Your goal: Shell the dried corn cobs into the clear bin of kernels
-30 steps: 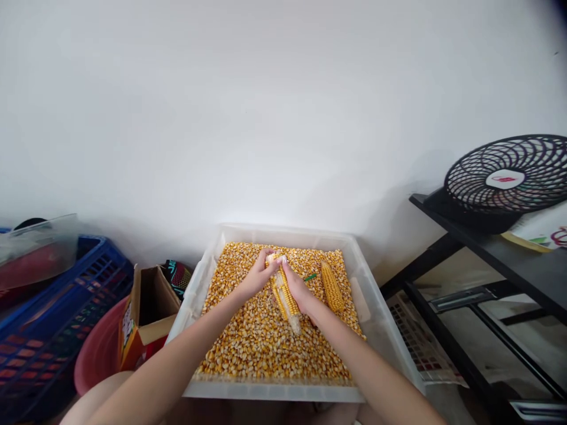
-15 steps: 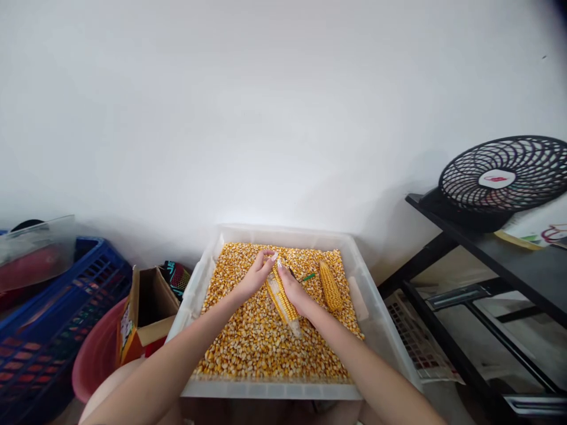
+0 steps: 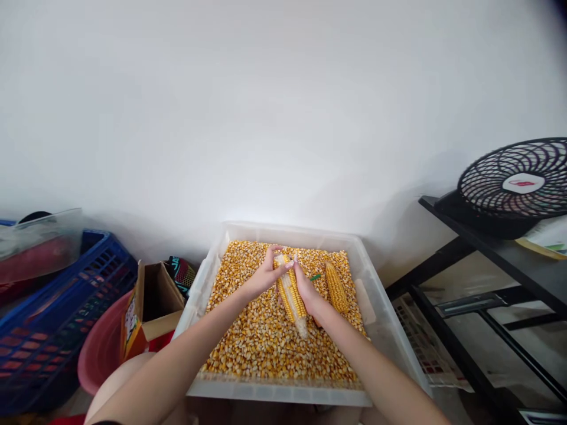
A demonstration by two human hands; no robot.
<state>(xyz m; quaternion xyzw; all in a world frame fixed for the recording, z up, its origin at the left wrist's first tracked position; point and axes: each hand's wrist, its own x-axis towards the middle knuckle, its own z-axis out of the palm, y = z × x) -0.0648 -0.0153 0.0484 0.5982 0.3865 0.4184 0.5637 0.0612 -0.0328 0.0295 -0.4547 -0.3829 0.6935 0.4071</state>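
Both of my hands hold one corn cob (image 3: 292,298), partly stripped, with a bare pale strip between rows of yellow kernels. Its whitish end tilts down toward me. My left hand (image 3: 269,273) closes on its far end from the left, thumb across the top. Along the cob's right side lies my right hand (image 3: 305,286), closed, thumb near the left one. Loose corn kernels (image 3: 248,336) spread below in a translucent plastic bin (image 3: 279,392). A full corn cob (image 3: 337,288) rests on them at the right, beside a small green object (image 3: 315,277) partly hidden by my hand.
At left stand an open cardboard box (image 3: 162,327), a pink basin (image 3: 100,345) and a blue plastic crate (image 3: 57,319). A black fan (image 3: 522,184) sits on a black metal-framed table (image 3: 491,254) at right. A white wall (image 3: 283,118) rises behind the bin.
The view has shifted slightly left, so everything sits further right. The cob is turned in my hands, its bare strip now facing up between kernel rows. My left thumb has moved across its top.
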